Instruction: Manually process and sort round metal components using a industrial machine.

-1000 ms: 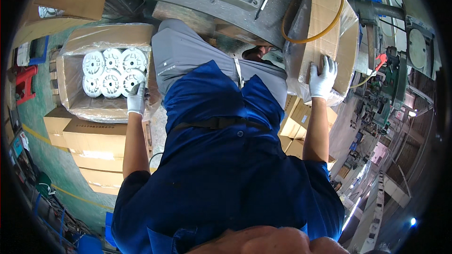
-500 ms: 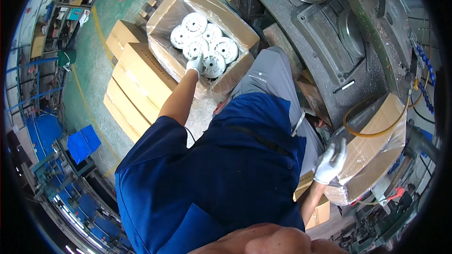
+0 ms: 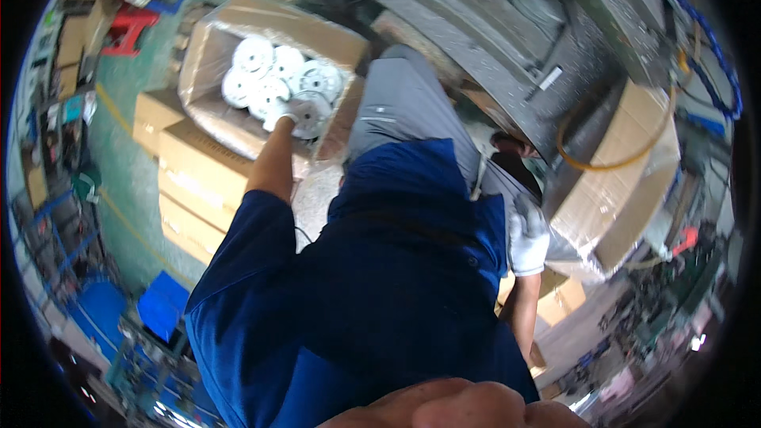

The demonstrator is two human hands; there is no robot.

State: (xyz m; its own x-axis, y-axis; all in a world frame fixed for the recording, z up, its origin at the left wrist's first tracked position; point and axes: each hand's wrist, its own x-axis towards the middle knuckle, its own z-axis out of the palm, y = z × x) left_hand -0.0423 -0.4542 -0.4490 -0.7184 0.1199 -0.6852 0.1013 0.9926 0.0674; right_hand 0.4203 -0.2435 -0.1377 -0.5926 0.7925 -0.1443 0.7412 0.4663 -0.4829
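In the lined carton [image 3: 224, 131] at the upper left lie several round white discs [image 3: 253, 55] with holes and cut-outs, like small wheels or pulleys. My left hand [image 3: 280, 112], in a white glove, reaches to the nearest white disc [image 3: 313, 116]. Its fingers are closed at the left edge of that disc, though blur hides the fingertips. My right hand [image 3: 527, 242], gloved too, hangs beside my right thigh with fingers stretched out and nothing visible in it.
Closed cartons [image 3: 202, 178] stand left of the lined one. A grey metal machine table [image 3: 476, 40] strewn with shavings lies ahead on the right. An open carton [image 3: 606, 174] with plastic lining stands at the right, a yellow hose [image 3: 610, 166] looping over it. A red stool [image 3: 127, 30] stands far left.
My view has turned, so the carton and discs appear farther left. My left hand stays by the nearest disc, over its edge. My right hand has come in toward my thigh.
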